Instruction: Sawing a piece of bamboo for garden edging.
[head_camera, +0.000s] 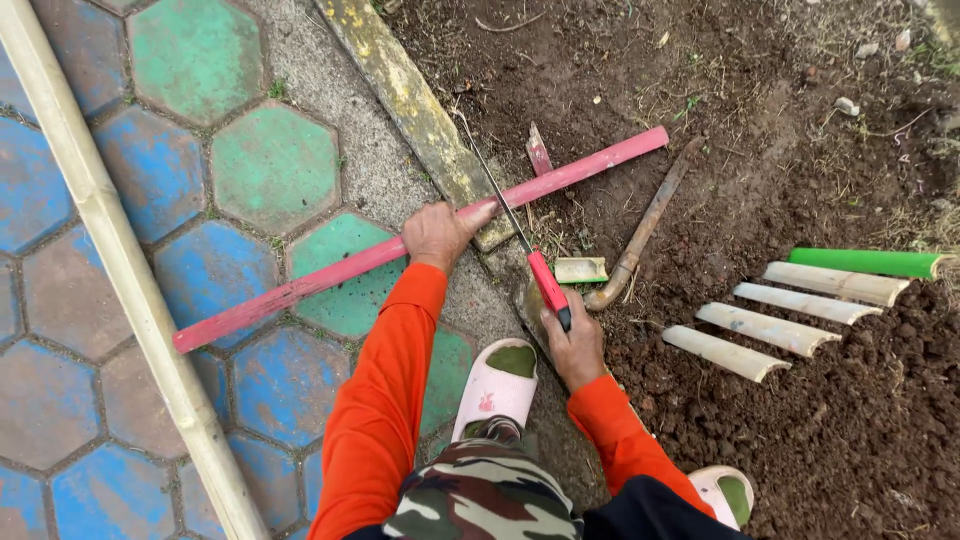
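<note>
Head view: your left hand (437, 235) presses the red-painted bamboo strip (420, 239) down across the yellow-stained kerb plank (415, 110), fingers closed over the strip where it crosses the plank's edge. Your right hand (575, 345) is wrapped shut round the red handle of a slim hand saw (515, 225), whose blade lies across the strip just beside your left fingertips. The strip runs from the blue and green hexagonal paving (270, 165) out over the bare soil (800, 120). A short pale offcut (581, 270) lies near the saw handle, beside a curved rusty tool (640, 235). Five cut lengths, one painted green (865, 262) and four bare (790, 315), sit in a row on the soil to your right; a long pale bamboo pole (120, 260) lies across the paving. By the look of it, you would do well to keep your left fingertips clear of the teeth, bear down on the strip so it cannot roll, and draw the blade in long, light, square strokes.
</note>
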